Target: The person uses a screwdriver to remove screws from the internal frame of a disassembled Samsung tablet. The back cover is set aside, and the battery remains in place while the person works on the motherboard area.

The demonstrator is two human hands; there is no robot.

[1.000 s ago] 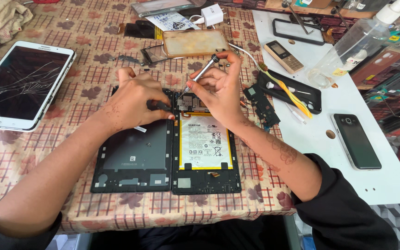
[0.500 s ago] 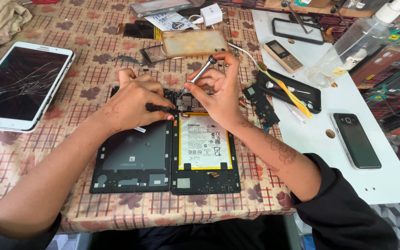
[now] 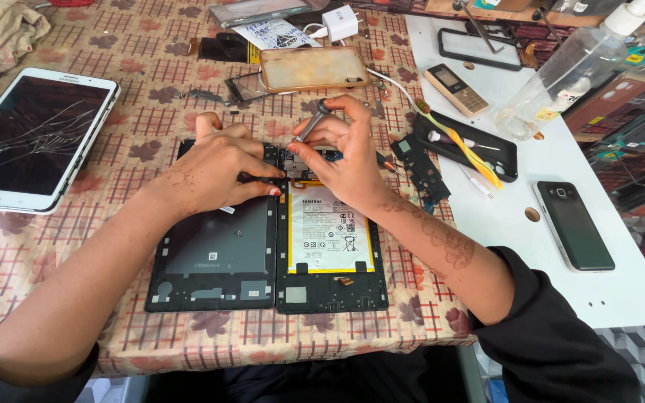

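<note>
The tabletop (image 3: 54,246) wore a checked, leaf-patterned cloth. On it, in front of the person, lay an opened tablet (image 3: 330,246) with its battery (image 3: 330,231) showing, and its dark back cover (image 3: 214,257) lay touching it on the left. A cracked white tablet (image 3: 31,138) sat well apart at the left edge. The left hand (image 3: 214,168) pressed flat on the cover's top, fingers released. The right hand (image 3: 341,160) gripped a small screwdriver (image 3: 312,122), tilted, its tip at the opened tablet's upper edge.
</note>
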